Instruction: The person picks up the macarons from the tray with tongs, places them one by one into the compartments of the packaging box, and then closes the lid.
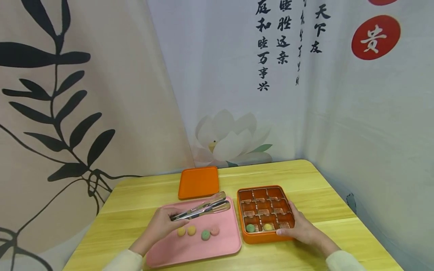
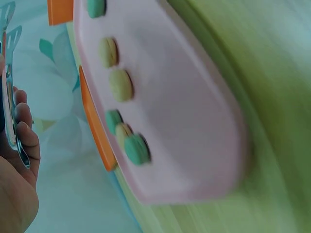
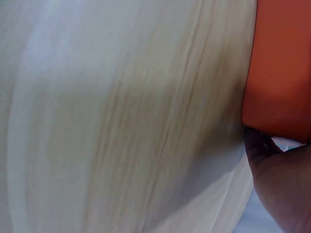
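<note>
Steel tongs (image 1: 203,209), long and shiny, are gripped by the left hand (image 1: 162,225), fingers curled round their handle end, the tips reaching out beyond the fingers over the pink rectangular tray (image 1: 190,248). Just below those fingers lie small round sweets (image 1: 197,231), yellow, green and pink, on the tray. The right hand (image 1: 303,229) holds the near right corner of the orange square box with nine compartments (image 1: 266,235), thumb on its front wall, fingers along its side. Two sweets sit in the compartments nearest that thumb. An orange flat lid (image 1: 198,182) lies beyond the tong tips on the wooden table (image 1: 325,203).
</note>
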Available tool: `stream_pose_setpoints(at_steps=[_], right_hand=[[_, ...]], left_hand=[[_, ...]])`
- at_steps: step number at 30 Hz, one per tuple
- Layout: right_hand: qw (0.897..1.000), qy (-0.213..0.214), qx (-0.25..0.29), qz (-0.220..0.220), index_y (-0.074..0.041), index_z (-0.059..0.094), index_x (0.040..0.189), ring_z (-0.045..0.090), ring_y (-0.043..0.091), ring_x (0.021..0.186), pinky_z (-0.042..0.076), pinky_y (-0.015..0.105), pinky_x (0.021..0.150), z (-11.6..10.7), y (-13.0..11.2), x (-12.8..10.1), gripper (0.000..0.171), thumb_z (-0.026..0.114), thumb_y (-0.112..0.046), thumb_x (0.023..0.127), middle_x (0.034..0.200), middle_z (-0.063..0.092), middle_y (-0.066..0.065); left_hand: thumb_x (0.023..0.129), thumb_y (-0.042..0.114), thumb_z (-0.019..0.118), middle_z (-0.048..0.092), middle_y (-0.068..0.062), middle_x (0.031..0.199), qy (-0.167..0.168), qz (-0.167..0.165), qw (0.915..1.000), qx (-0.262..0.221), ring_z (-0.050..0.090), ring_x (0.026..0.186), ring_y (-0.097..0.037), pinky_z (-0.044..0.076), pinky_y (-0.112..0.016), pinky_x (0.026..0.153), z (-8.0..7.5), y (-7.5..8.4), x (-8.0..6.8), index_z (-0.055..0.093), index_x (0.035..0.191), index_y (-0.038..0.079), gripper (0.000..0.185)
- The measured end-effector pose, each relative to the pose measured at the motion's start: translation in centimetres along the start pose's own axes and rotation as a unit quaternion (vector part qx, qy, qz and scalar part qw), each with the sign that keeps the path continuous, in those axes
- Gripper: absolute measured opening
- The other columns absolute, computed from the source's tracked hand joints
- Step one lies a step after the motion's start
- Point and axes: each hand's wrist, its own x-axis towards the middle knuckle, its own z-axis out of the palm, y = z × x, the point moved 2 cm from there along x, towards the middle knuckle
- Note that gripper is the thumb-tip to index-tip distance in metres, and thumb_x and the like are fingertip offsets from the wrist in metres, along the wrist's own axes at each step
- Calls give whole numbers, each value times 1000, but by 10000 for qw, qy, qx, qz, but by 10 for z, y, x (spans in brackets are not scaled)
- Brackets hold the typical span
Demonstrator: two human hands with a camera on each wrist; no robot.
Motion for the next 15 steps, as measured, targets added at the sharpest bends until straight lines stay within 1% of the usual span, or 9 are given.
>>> stream_pose_setpoints(at_steps=[2,6,12,15], right_hand=[[10000,9,-30,49,-5,0,157,48,40,121,40,55,100,1,-1,0,119,86,-24,78,142,31,33],[9998,28,-120,140,-4,-1,157,47,41,122,39,56,101,2,-2,0,120,86,-25,78,142,31,34],[9997,5,-119,225,-3,-2,157,47,42,122,39,57,101,2,-3,-1,120,86,-26,79,142,29,35],[9995,-19,-165,267,-2,-3,157,46,44,123,39,58,100,2,-3,-1,120,86,-27,79,143,28,36]], left_hand=[[77,30,86,67,9,76,38,-143,9999,-34,51,60,-7,44,-23,53,-7,-6,-6,78,95,14,26],[76,33,86,65,8,76,139,-354,9993,43,52,64,-9,44,-24,54,-21,-16,-14,77,92,15,25],[77,32,86,67,6,75,163,-613,9980,-48,53,62,-11,43,-23,53,-40,-26,-22,77,93,17,23],[78,31,86,70,5,80,248,-709,9972,21,54,64,-11,45,-24,55,-48,-32,-26,78,96,14,27]])
